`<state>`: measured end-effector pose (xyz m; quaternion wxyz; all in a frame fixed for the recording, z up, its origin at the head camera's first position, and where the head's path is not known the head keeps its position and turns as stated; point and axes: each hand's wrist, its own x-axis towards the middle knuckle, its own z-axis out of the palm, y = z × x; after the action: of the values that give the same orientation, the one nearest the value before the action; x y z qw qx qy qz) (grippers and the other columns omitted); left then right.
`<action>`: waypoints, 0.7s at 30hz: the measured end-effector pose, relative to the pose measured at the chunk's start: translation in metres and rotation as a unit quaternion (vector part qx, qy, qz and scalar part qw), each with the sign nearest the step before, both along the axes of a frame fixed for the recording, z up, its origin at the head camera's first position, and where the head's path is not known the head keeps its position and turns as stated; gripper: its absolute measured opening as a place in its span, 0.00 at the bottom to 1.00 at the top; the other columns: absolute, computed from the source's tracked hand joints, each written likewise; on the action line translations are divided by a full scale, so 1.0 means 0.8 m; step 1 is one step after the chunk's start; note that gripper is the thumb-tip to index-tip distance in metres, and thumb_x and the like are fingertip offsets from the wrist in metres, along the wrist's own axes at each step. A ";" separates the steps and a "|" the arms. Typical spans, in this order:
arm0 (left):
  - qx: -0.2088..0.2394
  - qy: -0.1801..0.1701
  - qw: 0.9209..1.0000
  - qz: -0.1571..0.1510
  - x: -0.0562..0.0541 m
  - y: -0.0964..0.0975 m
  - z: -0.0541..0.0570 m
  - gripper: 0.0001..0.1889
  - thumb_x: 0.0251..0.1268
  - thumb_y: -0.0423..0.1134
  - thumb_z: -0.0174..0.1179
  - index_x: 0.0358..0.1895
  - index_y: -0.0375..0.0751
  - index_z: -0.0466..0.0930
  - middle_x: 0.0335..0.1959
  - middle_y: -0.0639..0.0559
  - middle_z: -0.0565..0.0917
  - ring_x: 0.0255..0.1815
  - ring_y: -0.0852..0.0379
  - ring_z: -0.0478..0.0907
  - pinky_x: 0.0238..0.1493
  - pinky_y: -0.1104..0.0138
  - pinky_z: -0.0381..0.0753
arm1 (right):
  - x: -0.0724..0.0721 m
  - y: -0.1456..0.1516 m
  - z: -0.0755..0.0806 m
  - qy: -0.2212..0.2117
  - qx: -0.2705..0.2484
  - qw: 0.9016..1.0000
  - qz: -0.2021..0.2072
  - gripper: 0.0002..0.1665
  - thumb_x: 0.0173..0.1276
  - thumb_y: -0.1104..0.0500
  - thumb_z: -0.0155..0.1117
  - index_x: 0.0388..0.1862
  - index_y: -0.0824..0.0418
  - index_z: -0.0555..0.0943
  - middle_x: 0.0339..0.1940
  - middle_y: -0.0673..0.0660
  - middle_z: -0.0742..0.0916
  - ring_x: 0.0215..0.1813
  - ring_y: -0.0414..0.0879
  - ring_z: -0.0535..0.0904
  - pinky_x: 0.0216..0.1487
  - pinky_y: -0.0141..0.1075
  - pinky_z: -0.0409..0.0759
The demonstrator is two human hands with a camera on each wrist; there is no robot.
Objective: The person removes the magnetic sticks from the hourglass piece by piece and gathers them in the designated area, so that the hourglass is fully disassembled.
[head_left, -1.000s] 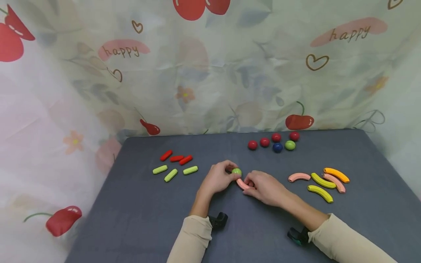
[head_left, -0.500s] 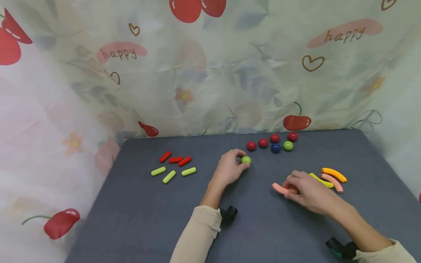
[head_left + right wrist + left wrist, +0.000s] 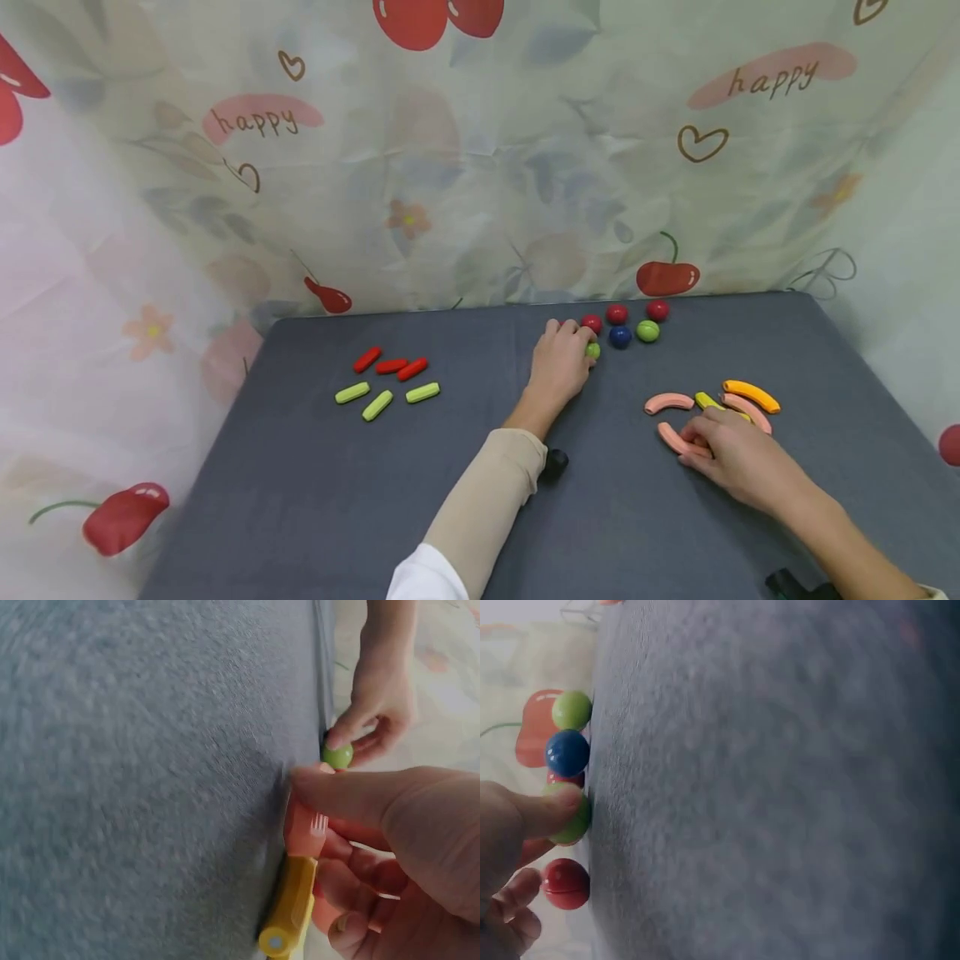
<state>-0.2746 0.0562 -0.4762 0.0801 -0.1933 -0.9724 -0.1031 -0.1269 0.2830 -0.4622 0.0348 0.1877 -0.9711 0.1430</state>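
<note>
My left hand point(image 3: 562, 367) pinches a small green ball point(image 3: 593, 351) between thumb and fingers at the back of the table, in front of the red balls. The left wrist view shows the thumb over this green ball point(image 3: 576, 825), which is close to the cloth, with a red ball point(image 3: 565, 884) beside the other fingers. On the right, my right hand point(image 3: 742, 462) holds one end of a pink curved piece point(image 3: 675, 439). A second pink curved piece point(image 3: 669, 402) lies just behind it. In the right wrist view a yellow curved piece point(image 3: 289, 907) lies beneath the fingers.
Beyond the left hand sit a blue ball point(image 3: 620, 337), another green ball point(image 3: 647, 331) and several red balls point(image 3: 617, 314). An orange curved piece point(image 3: 752, 396) lies right of the right hand. Red sticks point(image 3: 367, 359) and light green sticks point(image 3: 377, 406) lie on the left.
The hands have parted from mid-table. My left hand carried the green ball back and right to the other balls; my right hand carried the pink piece right to the curved pieces.
</note>
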 end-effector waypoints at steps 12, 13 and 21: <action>0.003 0.037 0.999 -0.005 0.003 -0.011 0.021 0.18 0.67 0.51 0.68 0.59 0.61 0.82 0.56 0.59 0.80 0.54 0.55 0.74 0.52 0.63 0.80 | -0.006 -0.017 0.005 0.126 0.025 0.992 -0.003 0.12 0.57 0.54 0.80 0.28 0.52 0.82 0.23 0.45 0.75 0.28 0.37 0.66 0.34 0.35 0.69; 0.010 0.039 0.999 -0.004 0.005 -0.015 0.027 0.18 0.68 0.51 0.67 0.60 0.61 0.82 0.57 0.59 0.80 0.54 0.55 0.74 0.52 0.63 0.79 | -0.006 -0.019 0.006 0.136 0.024 0.990 -0.001 0.12 0.57 0.54 0.80 0.29 0.53 0.83 0.23 0.46 0.76 0.28 0.37 0.67 0.34 0.35 0.69; 0.024 0.055 0.998 0.010 0.033 -0.072 0.064 0.21 0.72 0.53 0.63 0.65 0.58 0.78 0.62 0.57 0.79 0.61 0.53 0.72 0.56 0.61 0.78 | -0.015 -0.040 0.023 0.102 0.020 0.994 -0.017 0.14 0.61 0.55 0.77 0.43 0.59 0.86 0.41 0.57 0.86 0.42 0.55 0.78 0.48 0.51 0.76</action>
<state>-0.2485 -0.0015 -0.4251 0.1396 -0.1869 -0.9656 -0.1152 -0.1393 0.2512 -0.4440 0.1321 0.1856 -0.9682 0.1035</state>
